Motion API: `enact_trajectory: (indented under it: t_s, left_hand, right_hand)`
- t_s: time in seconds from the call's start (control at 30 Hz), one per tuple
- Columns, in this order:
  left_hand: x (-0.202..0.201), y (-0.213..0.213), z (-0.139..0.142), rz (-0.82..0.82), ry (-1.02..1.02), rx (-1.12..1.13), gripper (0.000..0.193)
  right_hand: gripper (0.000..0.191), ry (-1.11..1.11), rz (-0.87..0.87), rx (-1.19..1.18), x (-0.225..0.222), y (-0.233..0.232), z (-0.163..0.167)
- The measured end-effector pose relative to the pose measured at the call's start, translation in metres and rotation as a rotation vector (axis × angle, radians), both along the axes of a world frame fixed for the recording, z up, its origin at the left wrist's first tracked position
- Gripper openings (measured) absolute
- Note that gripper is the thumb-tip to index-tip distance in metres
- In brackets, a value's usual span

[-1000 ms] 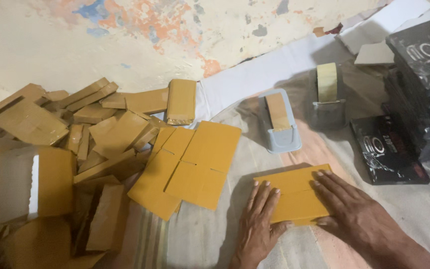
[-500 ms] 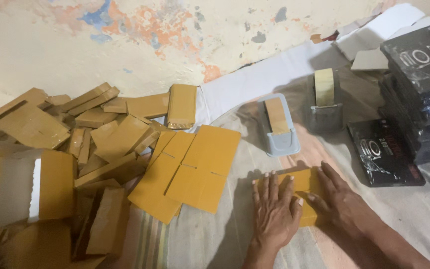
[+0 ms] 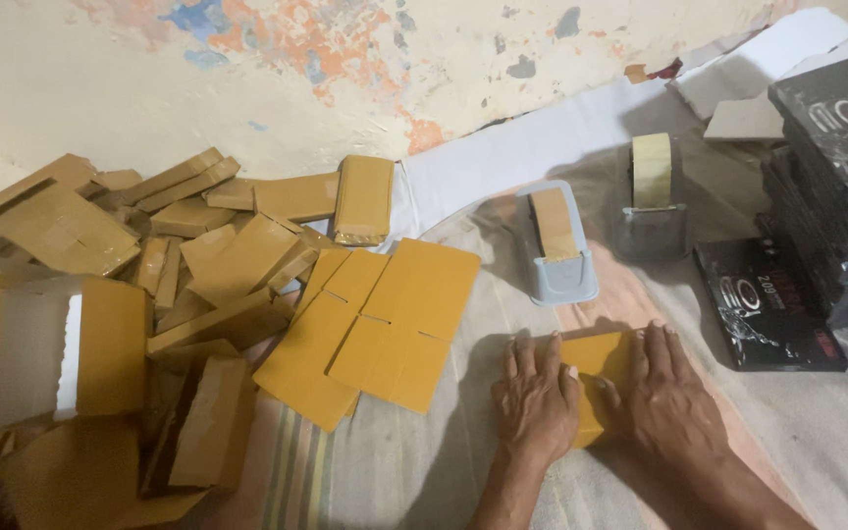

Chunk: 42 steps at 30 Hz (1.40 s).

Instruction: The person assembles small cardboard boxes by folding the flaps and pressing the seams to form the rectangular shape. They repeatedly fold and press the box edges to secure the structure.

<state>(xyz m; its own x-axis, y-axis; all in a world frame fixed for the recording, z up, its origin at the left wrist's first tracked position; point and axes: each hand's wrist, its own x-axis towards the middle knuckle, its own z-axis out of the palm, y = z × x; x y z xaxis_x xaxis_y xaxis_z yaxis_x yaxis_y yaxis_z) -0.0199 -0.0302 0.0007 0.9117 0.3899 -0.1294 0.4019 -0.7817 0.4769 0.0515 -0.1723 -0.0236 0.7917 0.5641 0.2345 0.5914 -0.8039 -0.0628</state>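
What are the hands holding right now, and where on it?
Both hands press a yellow cardboard piece flat on the cloth: left hand on its left part, right hand on its right.

Folded cartons (image 3: 100, 324) lay piled left; flat carton blanks (image 3: 385, 329) beside them; tape dispenser (image 3: 558, 245) behind both hands; boxes (image 3: 836, 186) stacked right.

Two tape dispensers (image 3: 558, 245), two hands (image 3: 601, 397), many cardboard boxes (image 3: 198, 294).

Most of the yellow card (image 3: 593, 358) under both hands, black box stack (image 3: 836, 186) cut by the right edge
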Motion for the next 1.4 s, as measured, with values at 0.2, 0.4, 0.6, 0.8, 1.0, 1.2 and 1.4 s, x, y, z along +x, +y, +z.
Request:
enact_trajectory:
  t_s: [0.2, 0.4, 0.6, 0.8, 1.0, 1.2, 1.4]
  left_hand:
    - [0.0, 0.0, -0.012, 0.009, -0.05, 0.031, 0.058]
    - [-0.001, 0.001, -0.017, 0.016, -0.151, 0.051, 0.053]
    - [0.004, 0.009, -0.021, 0.041, -0.179, 0.022, 0.042]
    - [0.02, 0.028, -0.031, 0.061, -0.159, 0.042, 0.038]
    - [0.025, 0.033, -0.027, 0.073, -0.008, 0.045, 0.047]
    - [0.024, 0.033, -0.03, 0.092, -0.087, 0.075, 0.044]
    - [0.004, 0.031, -0.032, -0.079, -0.23, 0.014, 0.057]
  right_hand:
    - [0.065, -0.248, 0.027, -0.279, -0.03, -0.024, -0.001]
    - [0.062, -0.146, 0.02, -0.48, -0.014, -0.019, -0.001]
    - [0.057, -0.249, 0.34, 0.191, 0.012, 0.029, -0.012]
    - [0.038, 0.178, 0.441, -0.125, 0.039, 0.051, 0.014]
    - [0.029, 0.133, 0.391, -0.409, 0.042, 0.035, 0.034]
    - [0.071, 0.195, 0.082, -0.143, 0.01, 0.019, 0.063]
    - [0.109, 0.341, 0.152, -0.234, -0.023, -0.005, 0.082]
